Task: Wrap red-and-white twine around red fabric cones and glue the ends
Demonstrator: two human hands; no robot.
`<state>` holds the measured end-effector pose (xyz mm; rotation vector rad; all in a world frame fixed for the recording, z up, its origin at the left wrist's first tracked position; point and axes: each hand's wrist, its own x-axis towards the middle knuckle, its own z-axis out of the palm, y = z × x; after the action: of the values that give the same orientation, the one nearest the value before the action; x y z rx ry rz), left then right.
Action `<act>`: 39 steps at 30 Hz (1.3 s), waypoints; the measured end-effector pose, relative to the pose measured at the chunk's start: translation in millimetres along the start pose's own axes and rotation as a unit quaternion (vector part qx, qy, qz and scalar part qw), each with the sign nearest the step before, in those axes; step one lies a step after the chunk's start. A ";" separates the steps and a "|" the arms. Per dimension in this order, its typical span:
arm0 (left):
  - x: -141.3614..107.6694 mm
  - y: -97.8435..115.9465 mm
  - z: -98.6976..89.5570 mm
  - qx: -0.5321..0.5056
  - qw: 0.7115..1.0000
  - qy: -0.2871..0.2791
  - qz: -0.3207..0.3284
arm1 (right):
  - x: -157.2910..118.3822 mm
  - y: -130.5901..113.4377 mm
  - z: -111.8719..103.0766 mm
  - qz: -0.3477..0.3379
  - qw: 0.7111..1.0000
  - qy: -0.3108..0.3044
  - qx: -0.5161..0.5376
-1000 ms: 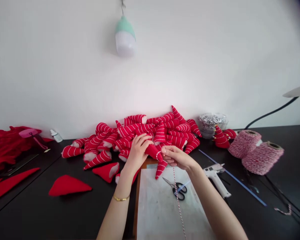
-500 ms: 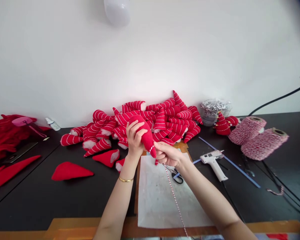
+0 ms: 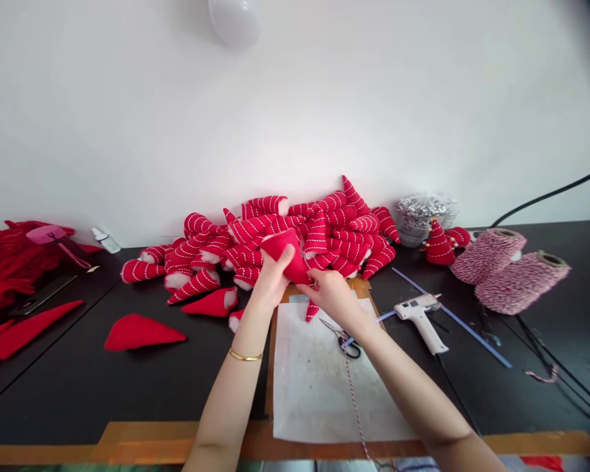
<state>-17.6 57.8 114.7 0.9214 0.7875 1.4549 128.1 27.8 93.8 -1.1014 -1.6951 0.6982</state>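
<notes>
My left hand (image 3: 274, 278) is wrapped round the wide end of a plain red felt cone (image 3: 284, 244). The fingers of my right hand (image 3: 328, 292) are closed on the cone's lower part, and its narrow tip is hidden. Red-and-white twine (image 3: 354, 400) hangs below my right hand down past the table's front edge. Where its upper end meets the cone is hidden. Under my right hand, scissors (image 3: 350, 347) with black handles lie on a white sheet (image 3: 314, 393). A red tip with white stripes (image 3: 311, 311) shows just below the hands.
Striped red cones (image 3: 201, 239) are heaped along the wall. Plain red cones (image 3: 142, 332) lie to the left. On the right are a white glue gun (image 3: 423, 318), blue glue sticks (image 3: 472, 334), two twine spools (image 3: 521, 282) and a tub (image 3: 417, 219). Black cables cross the right side.
The held cone has been turned, so its wide end faces up and its white-banded tip is out of sight. My right hand has turned palm down, and the twine hangs farther right.
</notes>
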 end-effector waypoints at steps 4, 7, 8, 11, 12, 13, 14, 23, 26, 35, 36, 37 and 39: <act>-5.1 -2.5 9.0 0.023 0.999 0.044 0.023 | -2.0 -2.5 -0.9 0.010 0.995 -0.086 0.043; -6.0 4.6 5.7 0.020 0.999 0.026 -0.025 | -0.2 -6.2 -14.9 0.039 0.976 -0.174 0.124; -6.4 7.2 3.8 0.014 0.999 0.012 -0.049 | 0.7 -7.3 -19.3 0.053 0.968 -0.196 0.148; -8.1 12.5 0.1 -0.016 0.992 -0.025 -0.123 | 2.9 -9.2 -26.0 0.085 0.946 -0.231 0.211; -8.9 13.4 0.0 -0.030 0.988 -0.034 -0.146 | 3.4 -9.2 -26.2 0.091 0.940 -0.236 0.228; -9.6 14.1 0.5 -0.045 0.984 -0.046 -0.167 | 3.9 -8.8 -25.6 0.096 0.935 -0.238 0.244; -10.3 14.9 1.4 -0.063 0.978 -0.060 -0.188 | 4.3 -8.0 -24.6 0.098 0.931 -0.240 0.257; -12.3 20.2 10.3 -0.225 0.944 -0.111 -0.216 | 8.0 2.0 -15.5 0.132 0.893 -0.228 0.364; -12.1 18.9 12.3 -0.228 0.949 -0.100 -0.194 | 8.5 1.2 -13.3 0.131 0.889 -0.220 0.380; -17.2 18.3 16.8 -0.197 0.949 -0.127 -0.212 | 5.1 -1.8 -10.9 0.119 0.892 -0.195 0.390; -18.0 18.2 17.0 -0.189 0.951 -0.124 -0.212 | 4.5 -2.6 -11.4 0.118 0.891 -0.201 0.389; -18.5 18.2 17.2 -0.182 0.953 -0.120 -0.209 | 4.0 -3.3 -12.0 0.118 0.891 -0.206 0.386; -19.1 18.2 17.5 -0.182 0.955 -0.119 -0.201 | 3.5 -4.2 -13.3 0.118 0.895 -0.208 0.376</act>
<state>-10.4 36.5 137.0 0.5953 0.4688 1.0583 138.5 28.7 103.7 -0.6159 -1.4067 1.6726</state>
